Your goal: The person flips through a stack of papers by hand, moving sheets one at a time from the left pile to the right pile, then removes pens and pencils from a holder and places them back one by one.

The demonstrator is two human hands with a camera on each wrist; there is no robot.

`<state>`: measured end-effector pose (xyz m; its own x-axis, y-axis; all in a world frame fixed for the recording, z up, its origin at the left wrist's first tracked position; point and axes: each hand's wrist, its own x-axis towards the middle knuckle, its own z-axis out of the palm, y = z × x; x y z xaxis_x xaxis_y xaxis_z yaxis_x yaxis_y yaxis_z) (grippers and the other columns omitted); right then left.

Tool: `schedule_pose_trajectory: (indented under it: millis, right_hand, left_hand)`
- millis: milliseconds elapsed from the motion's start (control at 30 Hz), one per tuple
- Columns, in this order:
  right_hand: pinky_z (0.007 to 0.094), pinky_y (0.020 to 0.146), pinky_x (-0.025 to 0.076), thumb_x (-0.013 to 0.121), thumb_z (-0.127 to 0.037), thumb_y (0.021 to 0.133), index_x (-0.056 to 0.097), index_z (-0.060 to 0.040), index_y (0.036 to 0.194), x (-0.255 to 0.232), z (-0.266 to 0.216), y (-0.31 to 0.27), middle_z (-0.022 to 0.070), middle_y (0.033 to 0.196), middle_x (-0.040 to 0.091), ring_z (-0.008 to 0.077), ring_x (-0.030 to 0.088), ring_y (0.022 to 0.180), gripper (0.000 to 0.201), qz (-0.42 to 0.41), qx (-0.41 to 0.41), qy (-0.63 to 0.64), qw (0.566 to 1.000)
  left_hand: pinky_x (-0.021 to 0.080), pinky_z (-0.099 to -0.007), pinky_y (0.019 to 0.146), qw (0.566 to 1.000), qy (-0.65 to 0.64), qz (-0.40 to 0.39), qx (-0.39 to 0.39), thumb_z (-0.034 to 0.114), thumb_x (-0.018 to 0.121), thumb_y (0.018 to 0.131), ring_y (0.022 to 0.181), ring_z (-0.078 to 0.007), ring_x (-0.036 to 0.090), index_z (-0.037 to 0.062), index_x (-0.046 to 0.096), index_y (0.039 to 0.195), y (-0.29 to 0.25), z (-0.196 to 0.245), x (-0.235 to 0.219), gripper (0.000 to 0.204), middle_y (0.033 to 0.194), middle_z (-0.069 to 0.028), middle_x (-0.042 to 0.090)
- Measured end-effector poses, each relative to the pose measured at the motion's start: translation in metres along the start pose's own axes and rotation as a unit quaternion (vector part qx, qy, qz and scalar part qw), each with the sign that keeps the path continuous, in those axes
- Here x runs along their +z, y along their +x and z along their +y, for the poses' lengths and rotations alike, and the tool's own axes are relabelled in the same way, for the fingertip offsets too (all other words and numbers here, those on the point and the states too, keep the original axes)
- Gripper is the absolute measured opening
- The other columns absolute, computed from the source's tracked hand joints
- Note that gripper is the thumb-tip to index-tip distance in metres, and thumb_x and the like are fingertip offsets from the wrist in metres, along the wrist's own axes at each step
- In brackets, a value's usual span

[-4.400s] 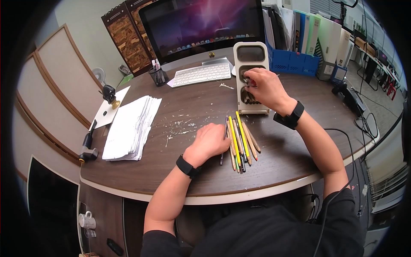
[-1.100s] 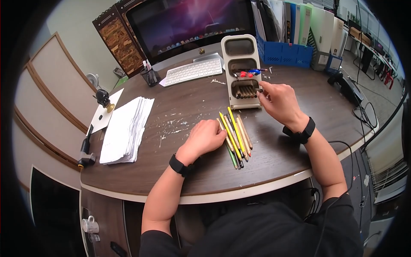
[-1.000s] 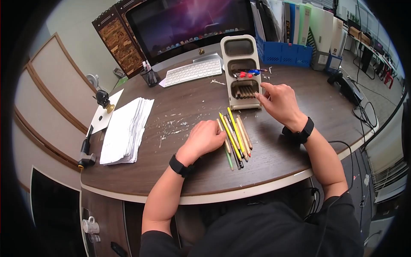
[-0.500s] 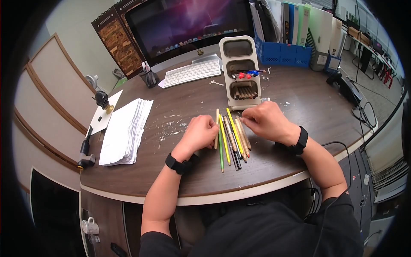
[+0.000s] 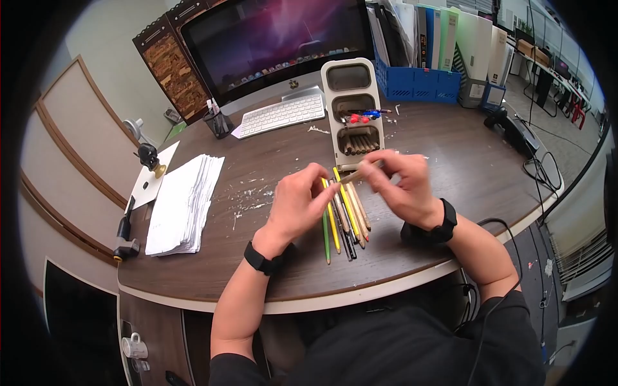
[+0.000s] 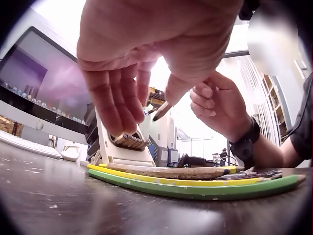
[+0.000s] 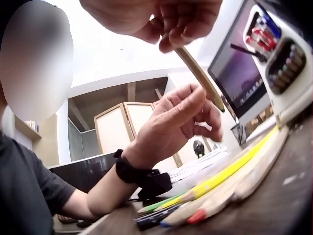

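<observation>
My right hand (image 5: 405, 190) grips a wooden pencil (image 7: 198, 73) above the desk, its far end pointing toward my left hand (image 5: 296, 202). The left hand's fingers are spread around that end, extended in the left wrist view; whether they touch it, I cannot tell. Below both hands lies a row of pencils: a green one (image 5: 326, 241), yellow ones (image 6: 215, 182), dark ones and bare wooden ones. Behind them stands a beige organizer (image 5: 327, 103), with dark-ended pencils (image 5: 360, 147) in its lower compartment and red and blue pens (image 5: 360, 116) in the middle one.
A paper stack (image 5: 185, 206) lies on the left. At the back are a keyboard (image 5: 282, 116), a mesh pen cup (image 5: 217, 124) and a monitor (image 5: 277, 38). Blue crate (image 5: 421, 85) with binders and a phone (image 5: 515, 135) stand right. White scraps (image 5: 251, 198) dot the desk.
The right hand has left the organizer, come to the pencil row and now holds a wooden pencil. The wooden pencil beside the left hand is gone from there. The left hand's fingers have spread.
</observation>
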<state>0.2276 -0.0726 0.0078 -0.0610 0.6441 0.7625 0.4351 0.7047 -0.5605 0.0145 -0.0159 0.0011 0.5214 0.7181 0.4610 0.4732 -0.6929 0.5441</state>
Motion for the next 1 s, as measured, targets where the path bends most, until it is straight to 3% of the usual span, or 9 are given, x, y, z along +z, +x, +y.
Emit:
schedule_pose_trajectory:
  millis: [100,167,367,500,567,700,767,967,1000]
  right_hand:
    - [0.0259,0.045,0.043,0.071,-0.005,0.088,0.067,0.0002,0.085,-0.016,-0.001,0.009,0.0056,0.063,0.063,0.0132,0.057,0.046,0.007,0.161,-0.197,-0.179,0.951]
    - [0.0260,0.045,0.044,0.072,-0.005,0.086,0.066,-0.0002,0.083,-0.022,0.006,0.013,0.0051,0.063,0.063,0.0147,0.058,0.047,0.008,0.189,-0.213,-0.207,0.936]
    - [0.0262,0.047,0.045,0.071,-0.006,0.088,0.066,0.0005,0.086,-0.019,0.025,0.017,0.0076,0.066,0.064,0.0152,0.059,0.049,0.008,0.158,-0.179,-0.194,0.952]
    - [0.0372,0.061,0.052,0.072,-0.010,0.084,0.069,0.0011,0.102,-0.012,0.042,0.017,0.0166,0.079,0.070,0.0307,0.069,0.068,0.021,-0.022,-0.003,-0.201,0.979]
    - [0.0317,0.058,0.051,0.073,-0.006,0.084,0.067,0.0040,0.109,-0.010,0.053,0.014,0.0158,0.076,0.070,0.0212,0.066,0.059,0.027,-0.043,0.040,-0.169,0.984]
    - [0.0317,0.058,0.051,0.073,-0.005,0.083,0.068,0.0036,0.106,-0.013,0.055,0.015,0.0158,0.077,0.070,0.0225,0.066,0.060,0.024,-0.017,0.018,-0.163,0.986]
    - [0.0387,0.062,0.052,0.070,-0.008,0.082,0.070,-0.0010,0.098,-0.012,0.045,0.015,0.0165,0.076,0.069,0.0325,0.068,0.070,0.017,-0.017,0.017,-0.190,0.982]
    - [0.0395,0.059,0.051,0.067,-0.009,0.084,0.072,-0.0022,0.086,-0.009,0.036,0.012,0.0173,0.070,0.066,0.0339,0.066,0.065,0.009,-0.080,0.025,-0.169,0.982]
    - [0.0379,0.056,0.050,0.068,-0.013,0.087,0.073,-0.0012,0.084,-0.008,0.031,0.012,0.0172,0.066,0.065,0.0305,0.066,0.058,0.013,-0.097,0.048,-0.132,0.985]
  left_hand:
    - [0.050,-0.0363,0.058,0.985,0.096,-0.109,-0.088,0.019,0.067,0.088,0.060,-0.0252,0.064,-0.0033,0.065,0.082,-0.001,-0.008,-0.005,0.023,0.063,-0.0143,0.063]
    - [0.051,-0.0405,0.062,0.980,0.108,-0.140,-0.088,0.021,0.065,0.085,0.064,-0.0324,0.065,-0.0048,0.065,0.075,-0.004,-0.017,-0.002,0.028,0.063,-0.0202,0.061]
    - [0.051,-0.0438,0.068,0.960,0.127,-0.217,-0.127,0.021,0.065,0.080,0.070,-0.0382,0.065,-0.0038,0.065,0.074,-0.006,-0.015,-0.001,0.026,0.068,-0.0228,0.063]
    - [0.051,-0.0442,0.068,0.957,0.130,-0.227,-0.126,0.021,0.064,0.080,0.071,-0.0384,0.065,-0.0029,0.064,0.072,-0.007,-0.010,0.000,0.026,0.067,-0.0225,0.063]
    - [0.052,-0.0446,0.070,0.954,0.137,-0.233,-0.130,0.021,0.064,0.078,0.072,-0.0386,0.066,-0.0026,0.064,0.071,-0.008,-0.009,0.000,0.024,0.067,-0.0224,0.063]
    - [0.052,-0.0449,0.071,0.949,0.168,-0.225,-0.143,0.019,0.064,0.075,0.072,-0.0388,0.066,-0.0032,0.065,0.071,-0.010,-0.012,0.005,0.023,0.069,-0.0228,0.064]
    - [0.052,-0.0438,0.071,0.956,0.174,-0.196,-0.130,0.018,0.065,0.073,0.072,-0.0387,0.066,-0.0039,0.065,0.072,-0.009,-0.016,0.006,0.022,0.070,-0.0233,0.064]
    - [0.053,-0.0415,0.068,0.973,0.105,-0.140,-0.151,0.017,0.066,0.072,0.068,-0.0363,0.066,-0.0054,0.065,0.072,-0.003,-0.007,-0.008,0.023,0.068,-0.0223,0.064]
    - [0.053,-0.0386,0.065,0.979,0.109,-0.119,-0.127,0.018,0.067,0.074,0.063,-0.0310,0.066,-0.0053,0.064,0.074,-0.003,-0.008,-0.008,0.023,0.067,-0.0194,0.065]
